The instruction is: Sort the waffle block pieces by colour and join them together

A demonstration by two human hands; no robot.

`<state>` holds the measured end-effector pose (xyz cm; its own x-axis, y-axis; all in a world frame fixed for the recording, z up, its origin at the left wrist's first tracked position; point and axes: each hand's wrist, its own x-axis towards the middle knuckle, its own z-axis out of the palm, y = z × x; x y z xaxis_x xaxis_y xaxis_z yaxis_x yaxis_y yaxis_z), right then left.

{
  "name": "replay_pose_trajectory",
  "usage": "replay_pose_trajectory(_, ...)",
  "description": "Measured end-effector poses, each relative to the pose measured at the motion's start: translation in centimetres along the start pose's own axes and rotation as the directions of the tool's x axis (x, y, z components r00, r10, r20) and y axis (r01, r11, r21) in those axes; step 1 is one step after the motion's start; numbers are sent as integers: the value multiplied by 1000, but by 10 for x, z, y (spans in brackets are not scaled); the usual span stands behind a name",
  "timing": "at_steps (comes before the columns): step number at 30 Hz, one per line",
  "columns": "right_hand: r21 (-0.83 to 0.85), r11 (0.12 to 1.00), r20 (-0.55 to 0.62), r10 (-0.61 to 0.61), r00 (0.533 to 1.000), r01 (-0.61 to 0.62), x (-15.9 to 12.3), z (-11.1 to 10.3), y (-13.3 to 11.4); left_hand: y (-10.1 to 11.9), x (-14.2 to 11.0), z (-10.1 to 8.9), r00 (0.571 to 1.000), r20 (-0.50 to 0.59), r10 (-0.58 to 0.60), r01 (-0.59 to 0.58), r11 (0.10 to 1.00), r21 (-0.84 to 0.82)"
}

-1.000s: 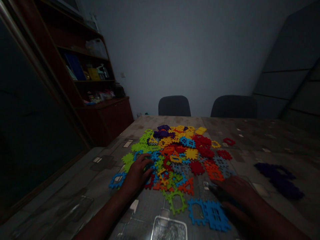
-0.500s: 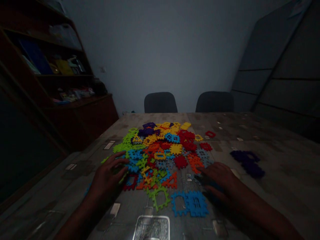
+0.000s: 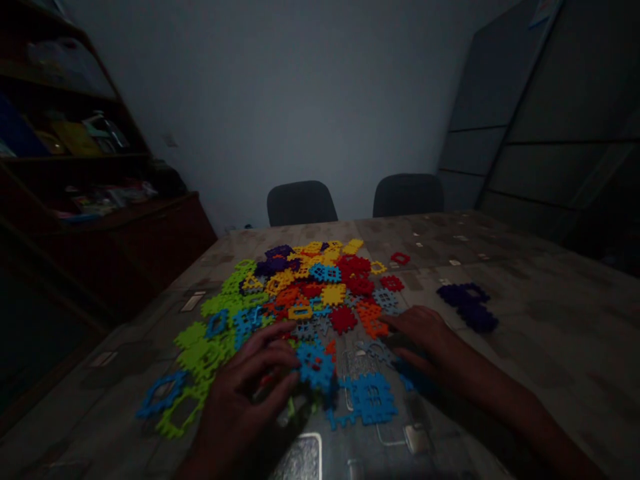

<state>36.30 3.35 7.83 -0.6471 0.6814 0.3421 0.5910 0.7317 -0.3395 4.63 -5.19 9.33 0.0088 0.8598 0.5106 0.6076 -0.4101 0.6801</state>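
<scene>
In the head view my left hand [image 3: 250,387] is closed on a blue notched building tile [image 3: 316,365], held up at a tilt over the near part of the pile. My right hand [image 3: 435,343] is low at the pile's right side, thumb and fingers apart. A grey tile [image 3: 377,350] lies by its thumb tip, and orange tiles [image 3: 371,319] are next to its index fingertip. Something blue shows in the shadow beneath that hand. In front, a blue lattice tile [image 3: 373,398] lies flat beside another blue piece, partly hidden.
Mixed tiles spread over the patterned table [image 3: 540,347], with green ones [image 3: 205,353] on the left and a red one [image 3: 343,320] in the middle. Dark purple tiles [image 3: 475,310] lie apart at right. Two chairs [image 3: 303,203] stand behind; a shelf unit [image 3: 173,233] is at left.
My left hand has moved right and nearer, and now holds up a blue tile. Green and blue tiles it covered show at left. The view has turned slightly; my right hand stays by the orange tiles.
</scene>
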Motion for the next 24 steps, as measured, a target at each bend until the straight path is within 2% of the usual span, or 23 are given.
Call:
replay_pose_trajectory(5, -6, 1000, -10, 20, 1000, -20, 1, -2, -1, 22, -1, 60, 991, 65, 114, -109, 992, -69)
replay_pose_trajectory(8, 2, 1000, -7, 24, 1000, -24, 0, -3, -2, 20, -8, 80, 973, 150, 173, -168, 985, -46)
replay_pose_trajectory(12, 26, 998, 7, 49, 999, -49, 0, -9, -6, 8, -24, 80, 911, 322, 256, -288, 956, 53)
replay_pose_trajectory(17, 7, 999, -75, 43, 996, -43, -6, -14, -1, -5, -26, 75, 865, 345, 365, -435, 887, 152)
replay_pose_trajectory(21, -30, 997, -125, 66, 990, -70, -10, -17, 17, -10, -23, 92, 808, 437, 395, -505, 847, 168)
replay_pose_trajectory(24, -52, 996, -134, 71, 988, -78, -12, -20, 28, -10, -23, 106, 818, 460, 346, -453, 880, 144)
